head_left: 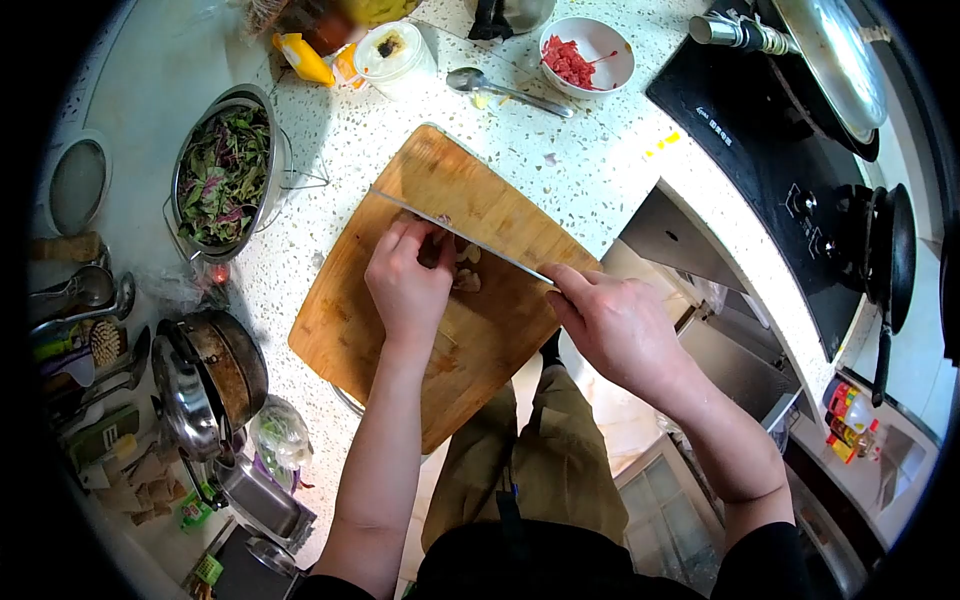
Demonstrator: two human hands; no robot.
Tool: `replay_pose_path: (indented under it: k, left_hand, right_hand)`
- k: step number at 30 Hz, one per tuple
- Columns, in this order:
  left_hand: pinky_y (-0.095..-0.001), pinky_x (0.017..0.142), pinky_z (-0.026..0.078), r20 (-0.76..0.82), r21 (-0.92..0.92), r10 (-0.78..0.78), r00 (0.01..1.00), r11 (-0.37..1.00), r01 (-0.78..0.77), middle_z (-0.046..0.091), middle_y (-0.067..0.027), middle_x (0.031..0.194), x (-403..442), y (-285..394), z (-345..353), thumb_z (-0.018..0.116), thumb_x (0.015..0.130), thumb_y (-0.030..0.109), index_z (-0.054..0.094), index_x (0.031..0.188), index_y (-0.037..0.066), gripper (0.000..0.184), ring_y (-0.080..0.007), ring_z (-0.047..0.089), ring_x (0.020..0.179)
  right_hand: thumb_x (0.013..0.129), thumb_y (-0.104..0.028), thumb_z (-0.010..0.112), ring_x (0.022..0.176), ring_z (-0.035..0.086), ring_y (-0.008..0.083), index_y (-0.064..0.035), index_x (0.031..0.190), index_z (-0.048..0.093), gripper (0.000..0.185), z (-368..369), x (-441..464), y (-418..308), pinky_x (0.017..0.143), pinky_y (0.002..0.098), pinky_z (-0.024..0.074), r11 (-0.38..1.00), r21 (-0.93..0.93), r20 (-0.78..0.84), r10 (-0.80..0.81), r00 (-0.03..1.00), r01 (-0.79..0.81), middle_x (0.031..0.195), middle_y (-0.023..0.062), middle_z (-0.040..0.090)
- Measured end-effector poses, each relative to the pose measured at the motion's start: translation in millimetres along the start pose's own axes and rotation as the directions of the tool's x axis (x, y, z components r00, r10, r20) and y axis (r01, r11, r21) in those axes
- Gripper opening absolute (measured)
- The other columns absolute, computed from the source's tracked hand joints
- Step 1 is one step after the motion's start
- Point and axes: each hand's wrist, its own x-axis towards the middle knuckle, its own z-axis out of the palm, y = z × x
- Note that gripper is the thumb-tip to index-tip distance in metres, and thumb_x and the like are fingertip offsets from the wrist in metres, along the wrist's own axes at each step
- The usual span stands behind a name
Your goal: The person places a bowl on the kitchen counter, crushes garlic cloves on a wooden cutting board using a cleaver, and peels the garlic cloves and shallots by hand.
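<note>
Gripped the knife (pixel 500 253) in a closed right hand (pixel 618 325); bunched the left hand (pixel 408 282) beside the blade, impossible to tell on what. Had pale pieces (pixel 467 281) well inside the edges of the cutting board (pixel 480 200). Likely called for curling that hand back.

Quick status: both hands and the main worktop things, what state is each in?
Cutting board: overhanging counter edge
Left hand: fingers curled, grip unclear
Right hand: closed on knife
Knife: held, blade across board
Colander: filled with leaves
Bowl: part-filled with red food
Spoon: lying on counter
</note>
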Motion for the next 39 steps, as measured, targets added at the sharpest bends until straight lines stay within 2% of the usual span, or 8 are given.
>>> replay_pose_path:
  k: [4, 9, 11, 15, 18, 22, 28, 39]
  left_hand:
    - [-0.0432, 0.079, 0.059, 0.057, 0.030, -0.016, 0.998, 0.999, 0.014, 0.075, -0.0145, 0.099, 0.3, -2.2, -3.6, 0.084, 0.081, 0.010, 0.077, 0.105, 0.003, 0.026, -0.0345, 0.074, 0.087]
    - [-0.0417, 0.075, 0.058, 0.047, 0.043, -0.016, 0.999, 0.999, 0.014, 0.072, -0.0091, 0.090, 2.7, 0.8, -5.4, 0.083, 0.078, 0.005, 0.073, 0.092, 0.005, 0.017, -0.0313, 0.071, 0.084]
    - [-0.0417, 0.075, 0.058, 0.071, 0.046, -0.044, 0.997, 0.998, 0.041, 0.072, -0.0092, 0.090, 2.6, -0.8, -6.4, 0.082, 0.078, 0.005, 0.073, 0.092, 0.005, 0.017, -0.0316, 0.071, 0.083]
    - [-0.0436, 0.076, 0.057, 0.086, 0.044, -0.050, 0.995, 0.998, 0.047, 0.072, -0.0086, 0.092, 3.9, 2.0, -10.0, 0.083, 0.078, 0.008, 0.070, 0.096, 0.007, 0.022, -0.0323, 0.071, 0.086]
    - [-0.0424, 0.078, 0.057, 0.122, 0.090, -0.072, 0.990, 0.994, 0.062, 0.072, -0.0094, 0.094, 4.9, 3.9, -15.1, 0.083, 0.077, 0.008, 0.068, 0.099, 0.006, 0.027, -0.0303, 0.072, 0.089]
    - [-0.0403, 0.081, 0.058, 0.137, -0.002, -0.113, 0.984, 0.993, 0.115, 0.072, -0.0090, 0.093, 0.5, -2.6, -19.9, 0.082, 0.077, 0.005, 0.064, 0.106, 0.005, 0.034, -0.0265, 0.074, 0.091]
    - [-0.0404, 0.085, 0.057, 0.118, 0.057, 0.000, 0.993, 0.998, -0.007, 0.071, -0.0100, 0.100, -3.8, -2.8, -29.1, 0.083, 0.077, 0.004, 0.064, 0.115, 0.004, 0.043, -0.0253, 0.072, 0.095]
    - [-0.0356, 0.080, 0.057, 0.278, 0.093, -0.207, 0.938, 0.978, 0.188, 0.066, -0.0077, 0.089, 7.7, -0.1, -27.0, 0.081, 0.075, 0.002, 0.065, 0.113, 0.005, 0.041, -0.0227, 0.067, 0.083]
  right_hand:
    - [0.104, -0.022, 0.060, 0.070, 0.070, 0.0382, -0.0078, 0.123, 0.065, 0.024, -1.9, 3.6, -7.3, 0.063, 0.0501, 0.0542, 0.998, -0.043, 0.067, 0.053, 0.996, -0.050, 0.075, 0.0165, 0.069]
    - [0.105, -0.026, 0.061, 0.075, 0.071, 0.0375, -0.0094, 0.127, 0.065, 0.028, 4.1, 14.7, -11.7, 0.064, 0.0501, 0.0536, 0.992, -0.070, 0.122, 0.112, 0.986, -0.104, 0.081, 0.0183, 0.071]
    - [0.102, -0.026, 0.061, 0.071, 0.071, 0.0381, -0.0053, 0.116, 0.062, 0.025, 5.1, 13.8, -5.4, 0.062, 0.0525, 0.0537, 0.999, 0.039, 0.015, 0.033, 0.999, -0.033, 0.076, 0.0170, 0.069]
    - [0.100, -0.028, 0.064, 0.072, 0.070, 0.0340, -0.0071, 0.124, 0.064, 0.031, -4.8, 11.0, -1.0, 0.062, 0.0487, 0.0538, 1.000, 0.029, -0.090, 0.013, 0.996, -0.011, 0.081, 0.0137, 0.067]
    - [0.095, -0.020, 0.073, 0.076, 0.066, 0.0276, -0.0116, 0.142, 0.064, 0.049, 1.1, 27.6, 12.0, 0.069, 0.0408, 0.0553, 0.968, -0.213, -0.240, -0.180, 0.954, 0.129, 0.088, 0.0084, 0.059]
    - [0.091, -0.019, 0.076, 0.083, 0.066, 0.0232, -0.0126, 0.141, 0.065, 0.052, 36.7, 54.1, 40.4, 0.072, 0.0380, 0.0549, 0.919, -0.353, -0.314, -0.294, 0.903, 0.177, 0.090, 0.0055, 0.061]
    - [0.088, -0.019, 0.078, 0.086, 0.064, 0.0221, -0.0136, 0.138, 0.067, 0.052, 52.9, 71.6, 53.2, 0.073, 0.0361, 0.0551, 0.887, -0.397, -0.336, -0.378, 0.863, 0.235, 0.097, 0.0041, 0.060]
    - [0.087, -0.018, 0.073, 0.107, 0.059, 0.0261, -0.0090, 0.132, 0.067, 0.046, 35.3, 94.0, 53.8, 0.085, 0.0390, 0.0538, 0.887, -0.359, -0.271, -0.396, 0.877, 0.289, 0.109, 0.0084, 0.060]
